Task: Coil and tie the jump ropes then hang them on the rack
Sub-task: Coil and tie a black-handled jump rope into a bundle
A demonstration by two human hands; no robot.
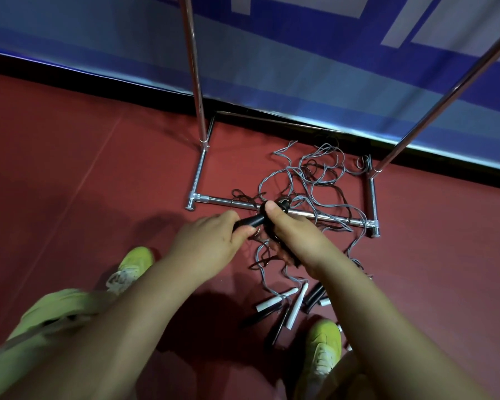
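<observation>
Coiling not yet started: left hand [211, 241] and right hand [295, 235] both gripped 1 black handle [250, 222]; next, free its rope from the tangle [315, 180] over the rack's base bar [220, 201].

Both hands meet over a black plastic jump-rope handle [250, 221]: the left hand [211, 243] grips its near end, the right hand [293, 236] pinches the far end with the thumb on top. Beyond lies a tangle of thin grey and black ropes [315, 180] across the chrome tube rack base [220, 201] on the dark red floor [70, 157]. White and black loose handles [296, 306] lie between two yellow-green shoes [322, 346]
</observation>
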